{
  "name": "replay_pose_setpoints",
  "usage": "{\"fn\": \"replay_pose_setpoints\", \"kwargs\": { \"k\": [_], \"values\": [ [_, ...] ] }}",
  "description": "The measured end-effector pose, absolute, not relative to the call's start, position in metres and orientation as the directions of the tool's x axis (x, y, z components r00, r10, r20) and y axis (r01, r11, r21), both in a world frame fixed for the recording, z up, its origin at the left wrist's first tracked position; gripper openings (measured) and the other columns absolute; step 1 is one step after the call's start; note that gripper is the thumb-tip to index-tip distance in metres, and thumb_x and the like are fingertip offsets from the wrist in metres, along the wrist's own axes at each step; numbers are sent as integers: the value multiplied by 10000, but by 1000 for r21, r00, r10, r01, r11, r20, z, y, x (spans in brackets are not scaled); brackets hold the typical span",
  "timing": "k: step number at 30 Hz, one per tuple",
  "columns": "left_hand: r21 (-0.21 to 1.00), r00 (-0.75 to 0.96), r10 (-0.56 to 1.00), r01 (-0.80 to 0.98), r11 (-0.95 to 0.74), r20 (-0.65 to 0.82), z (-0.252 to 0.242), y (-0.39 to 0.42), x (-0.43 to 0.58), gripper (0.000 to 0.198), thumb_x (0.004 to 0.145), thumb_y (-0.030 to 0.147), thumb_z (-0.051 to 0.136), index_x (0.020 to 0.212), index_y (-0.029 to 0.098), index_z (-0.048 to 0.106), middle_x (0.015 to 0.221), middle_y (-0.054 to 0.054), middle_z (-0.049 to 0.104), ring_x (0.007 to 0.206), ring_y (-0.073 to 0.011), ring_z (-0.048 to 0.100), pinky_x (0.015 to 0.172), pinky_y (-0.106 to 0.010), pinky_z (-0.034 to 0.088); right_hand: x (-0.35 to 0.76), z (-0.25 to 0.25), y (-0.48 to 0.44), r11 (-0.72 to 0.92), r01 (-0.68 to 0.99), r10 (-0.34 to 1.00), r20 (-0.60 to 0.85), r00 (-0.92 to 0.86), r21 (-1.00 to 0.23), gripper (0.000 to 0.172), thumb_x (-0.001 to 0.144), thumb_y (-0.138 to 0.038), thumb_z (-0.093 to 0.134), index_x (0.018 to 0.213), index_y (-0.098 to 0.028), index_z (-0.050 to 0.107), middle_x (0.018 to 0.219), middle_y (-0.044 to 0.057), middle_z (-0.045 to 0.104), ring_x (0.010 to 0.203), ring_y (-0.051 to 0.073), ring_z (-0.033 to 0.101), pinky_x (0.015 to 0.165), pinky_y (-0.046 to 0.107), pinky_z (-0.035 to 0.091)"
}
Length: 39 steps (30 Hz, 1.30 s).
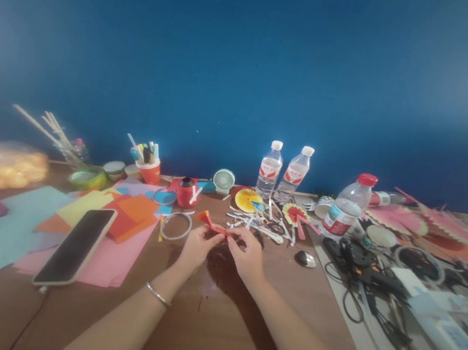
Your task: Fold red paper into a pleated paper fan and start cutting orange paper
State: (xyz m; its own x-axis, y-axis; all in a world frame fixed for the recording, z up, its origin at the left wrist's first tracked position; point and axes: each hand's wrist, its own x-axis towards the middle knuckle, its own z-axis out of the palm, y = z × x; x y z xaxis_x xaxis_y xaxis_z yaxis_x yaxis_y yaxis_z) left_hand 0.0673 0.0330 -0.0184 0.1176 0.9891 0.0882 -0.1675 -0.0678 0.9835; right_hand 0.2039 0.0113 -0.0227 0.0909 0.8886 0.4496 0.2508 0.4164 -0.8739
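Note:
My left hand pinches a small folded strip of orange-red paper between thumb and fingers. On the other end of the strip, my right hand is closed too, its thumb and fingertips meeting the left hand's. One end of the paper sticks up past my left fingers. Both hands are just above the brown table. Behind them lie white paper scraps, a yellow pleated paper fan and a red and yellow paper fan. A roll of tape rests left of my left hand.
Coloured paper sheets and a phone lie on the left. A pen cup, small fan and water bottles line the back. At right stand a large bottle, tangled black cables and a computer mouse.

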Motion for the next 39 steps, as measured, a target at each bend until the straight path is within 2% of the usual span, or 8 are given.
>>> {"fn": "replay_pose_setpoints", "kwargs": {
  "k": [8,14,23,31,39],
  "values": [
    [969,123,992,-248,0,31,-19,32,68,202,625,243,705,786,135,646,728,-22,666,689,-145,601,706,-272,473,205,-25,10,446,292,871,486,76,-846,171,782,-195,522,882,-222,658,855,38,654,799,183,589,705,303,465],
    [942,117,993,-333,43,-4,-20,31,69,191,618,228,715,768,134,643,713,-10,658,672,-120,595,688,-242,474,206,-23,10,484,320,846,529,64,-814,169,783,-193,545,877,-227,682,833,38,653,787,172,588,701,293,470],
    [897,113,993,-435,77,-31,-17,31,73,178,606,227,725,729,134,636,735,-7,653,711,-113,605,744,-255,479,205,-24,10,513,354,807,580,112,-782,147,771,-212,586,865,-222,698,811,54,641,772,172,581,694,297,477],
    [926,84,996,-376,41,-9,-20,32,71,196,607,225,721,759,139,634,725,-7,658,688,-113,603,708,-246,480,206,-21,9,500,354,789,584,190,-790,33,723,-200,622,699,-194,600,709,16,573,684,156,546,589,264,443],
    [970,89,994,-240,-38,61,-18,32,68,213,598,231,718,780,134,665,760,-37,676,730,-159,612,721,-288,488,207,-18,9,526,304,809,578,109,-794,136,767,-179,560,893,-202,604,900,51,611,826,173,563,657,275,470]
  ]
}}
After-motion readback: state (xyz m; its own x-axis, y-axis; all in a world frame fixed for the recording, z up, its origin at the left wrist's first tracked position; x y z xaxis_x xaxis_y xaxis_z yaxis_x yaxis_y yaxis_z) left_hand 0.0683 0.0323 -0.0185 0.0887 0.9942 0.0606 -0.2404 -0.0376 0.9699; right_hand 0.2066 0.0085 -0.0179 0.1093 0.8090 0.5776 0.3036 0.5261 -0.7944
